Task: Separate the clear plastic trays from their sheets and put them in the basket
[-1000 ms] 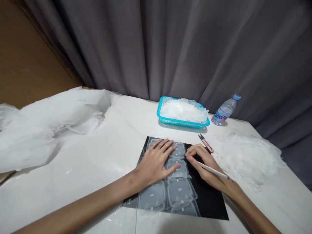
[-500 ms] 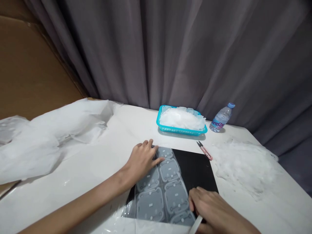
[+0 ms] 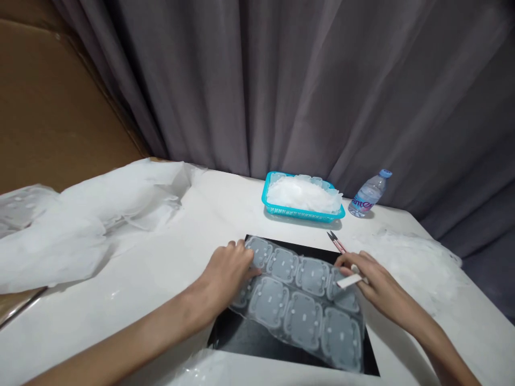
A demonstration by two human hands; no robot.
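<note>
A translucent plastic sheet [image 3: 304, 320] with rows of rounded-square molded shapes is spread over a black board [image 3: 249, 339], its right part seemingly raised. My left hand [image 3: 228, 272] pinches the sheet's upper left end, thumb on top. At its upper right end, my right hand [image 3: 368, 273] grips the edge. A white flat strip-like tool [image 3: 349, 281] also sticks out from the right hand's fingers; its kind is unclear. Just beyond that hand lie pink-handled thread snips [image 3: 337, 242], partly covered by it.
A turquoise basket [image 3: 303, 214] heaped with whitish translucent pieces stands at the back. Right of it is a water bottle [image 3: 369, 194]. Clear plastic scraps [image 3: 418, 268] pile at the right; white wrapping [image 3: 80, 230] lies left, near a cardboard box [image 3: 60, 107]. A grey curtain [image 3: 298, 91] hangs behind.
My right hand has moved up from the board's lower right to its upper right, swinging the sheet round from lengthwise to crosswise. My left hand has shifted slightly left and down.
</note>
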